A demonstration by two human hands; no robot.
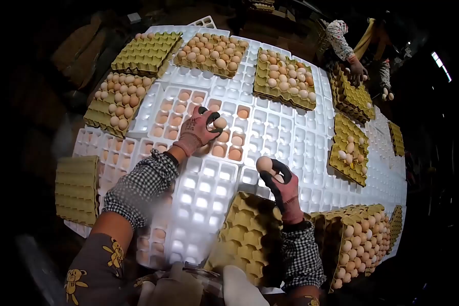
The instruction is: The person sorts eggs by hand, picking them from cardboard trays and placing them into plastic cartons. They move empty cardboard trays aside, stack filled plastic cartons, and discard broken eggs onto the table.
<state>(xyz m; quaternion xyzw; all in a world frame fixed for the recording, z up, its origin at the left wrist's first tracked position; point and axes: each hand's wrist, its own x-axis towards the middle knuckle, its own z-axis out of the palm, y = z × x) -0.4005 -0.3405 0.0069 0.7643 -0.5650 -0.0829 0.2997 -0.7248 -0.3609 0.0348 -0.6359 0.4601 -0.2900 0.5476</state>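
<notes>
My left hand [196, 131], in a pink glove with black fingertips, is closed around a brown egg [220, 123]. It hovers over a white foam tray [246, 133] whose pockets partly hold eggs [223, 136]. Farther right, my right hand [286, 191], in a matching glove, grips an egg [264, 163] between thumb and fingers. A second egg [279, 178] shows lower in the same hand, partly covered by the fingers. Below that hand lies a yellowish pulp egg tray [247, 232] with bare cups.
Pulp trays of eggs [285, 76] stand across the foam-covered surface. A tall stack of egg-filled trays [359, 245] is at lower right, beside my right forearm. Bare pulp trays [76, 188] sit at the left edge. At the far right, a co-worker's gloved hand [357, 71] reaches over stacked trays [352, 97].
</notes>
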